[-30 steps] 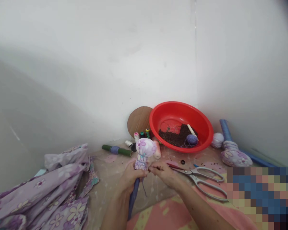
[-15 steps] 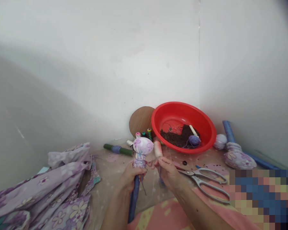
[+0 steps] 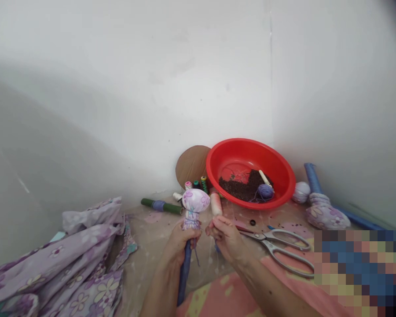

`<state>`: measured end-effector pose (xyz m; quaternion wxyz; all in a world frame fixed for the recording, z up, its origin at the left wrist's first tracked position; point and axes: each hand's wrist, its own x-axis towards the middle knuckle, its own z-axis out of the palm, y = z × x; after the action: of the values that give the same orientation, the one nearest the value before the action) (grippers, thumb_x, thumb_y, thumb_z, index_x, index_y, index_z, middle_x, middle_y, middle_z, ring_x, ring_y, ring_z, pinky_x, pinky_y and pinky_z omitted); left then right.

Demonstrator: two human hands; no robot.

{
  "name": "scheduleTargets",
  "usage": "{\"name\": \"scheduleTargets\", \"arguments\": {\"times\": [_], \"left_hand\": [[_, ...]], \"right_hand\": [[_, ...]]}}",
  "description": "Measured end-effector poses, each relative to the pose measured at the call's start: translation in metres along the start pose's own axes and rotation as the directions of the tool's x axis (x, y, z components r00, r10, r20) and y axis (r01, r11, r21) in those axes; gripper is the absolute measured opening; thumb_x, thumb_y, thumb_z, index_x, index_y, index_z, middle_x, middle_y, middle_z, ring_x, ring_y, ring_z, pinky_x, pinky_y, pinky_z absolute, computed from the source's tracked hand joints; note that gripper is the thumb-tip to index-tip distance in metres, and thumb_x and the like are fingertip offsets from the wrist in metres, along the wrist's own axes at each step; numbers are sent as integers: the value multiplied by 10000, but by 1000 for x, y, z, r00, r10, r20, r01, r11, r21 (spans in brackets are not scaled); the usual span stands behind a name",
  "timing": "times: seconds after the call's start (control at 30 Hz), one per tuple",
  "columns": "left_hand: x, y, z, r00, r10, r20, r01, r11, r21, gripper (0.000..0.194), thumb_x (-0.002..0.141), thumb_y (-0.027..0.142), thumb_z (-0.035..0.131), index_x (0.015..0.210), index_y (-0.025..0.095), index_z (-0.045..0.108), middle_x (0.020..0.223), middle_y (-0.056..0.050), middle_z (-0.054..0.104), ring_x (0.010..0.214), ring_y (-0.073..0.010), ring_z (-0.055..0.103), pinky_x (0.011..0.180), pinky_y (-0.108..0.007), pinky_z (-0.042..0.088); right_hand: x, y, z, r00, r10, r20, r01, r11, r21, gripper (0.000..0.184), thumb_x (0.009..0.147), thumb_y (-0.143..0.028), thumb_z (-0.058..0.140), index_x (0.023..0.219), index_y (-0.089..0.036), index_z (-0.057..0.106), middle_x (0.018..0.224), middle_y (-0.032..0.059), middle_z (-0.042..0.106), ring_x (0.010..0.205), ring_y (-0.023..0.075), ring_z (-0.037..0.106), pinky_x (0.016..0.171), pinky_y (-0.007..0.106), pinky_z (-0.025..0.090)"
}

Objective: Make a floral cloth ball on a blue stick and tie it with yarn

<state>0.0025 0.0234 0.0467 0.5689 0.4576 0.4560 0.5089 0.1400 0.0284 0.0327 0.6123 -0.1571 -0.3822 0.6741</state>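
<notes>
Wrapped round a blue-covered stick [image 3: 184, 275], my left hand [image 3: 181, 240] grips it just below its floral cloth head [image 3: 196, 200]. The head is a padded bulb, tied at the neck with purple yarn [image 3: 192, 213]; a loose end hangs below the hand. To the right, my right hand [image 3: 225, 233] is closed in a pinch, apart from the stick. A bit of purple yarn shows under its fingers, though the strand between the hands is too thin to follow. Scissors [image 3: 277, 244] lie partly open beside the right wrist.
A red basin [image 3: 284, 191] holding dark grains and a purple yarn ball [image 3: 265, 192] leans at the back. Thread spools [image 3: 196, 185] and a green stick [image 3: 161, 206] lie behind my hands. Floral cloth [image 3: 72, 246] is heaped left; another cloth-headed stick [image 3: 326, 215] lies right.
My right hand has moved slightly down and its fingers have turned. My left hand keeps its hold on the stick. The view has shifted a little.
</notes>
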Motion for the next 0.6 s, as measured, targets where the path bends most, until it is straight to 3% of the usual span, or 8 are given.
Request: {"name": "scheduleTargets", "arguments": {"times": [0.4,0.6], "left_hand": [[2,-1,-3,1000,-15,11,14,1000,13,236,523,127,555,757,106,530,455,47,476,337,-27,327,329,-158,232],[1,0,-5,1000,1,3,-1,999,33,229,525,136,558,750,102,531,440,52,458,336,-30,326,325,-161,236]], "right_hand": [[0,-1,6,998,-47,-40,48,999,17,288,666,-278,596,432,-157,480,381,-67,314,400,74,301,493,245,268],[-1,2,5,997,-51,-59,50,999,-12,248,687,-279,583,481,-152,527,384,-70,310,401,73,298,481,240,253]]}}
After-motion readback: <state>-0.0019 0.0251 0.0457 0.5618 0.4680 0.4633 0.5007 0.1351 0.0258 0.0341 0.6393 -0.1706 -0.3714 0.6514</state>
